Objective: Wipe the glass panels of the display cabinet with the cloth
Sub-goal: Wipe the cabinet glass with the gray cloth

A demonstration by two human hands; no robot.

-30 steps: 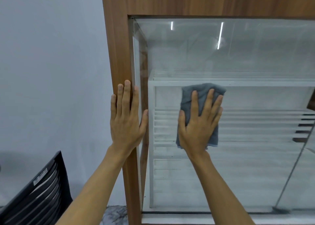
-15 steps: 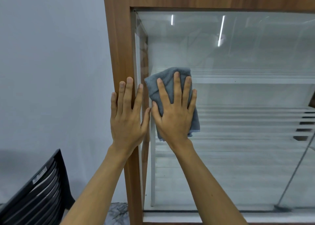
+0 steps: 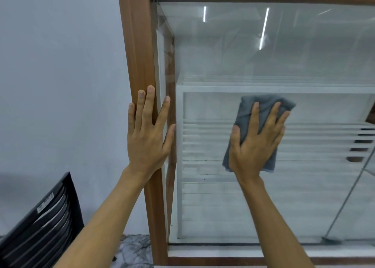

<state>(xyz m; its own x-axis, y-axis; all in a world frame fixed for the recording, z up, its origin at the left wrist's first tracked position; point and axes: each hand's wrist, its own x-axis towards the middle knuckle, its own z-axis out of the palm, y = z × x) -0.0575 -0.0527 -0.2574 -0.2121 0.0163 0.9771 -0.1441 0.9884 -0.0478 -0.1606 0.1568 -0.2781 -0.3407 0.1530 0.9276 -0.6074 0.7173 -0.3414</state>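
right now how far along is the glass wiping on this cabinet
Nothing reads as clearly finished: the front glass panel shows no clean-versus-dirty edge, only reflections. In hand: the right hand presses the grey cloth flat on its middle, while the left hand braces flat on the wooden frame. Left, probably: the upper and lower glass and the narrow side pane.
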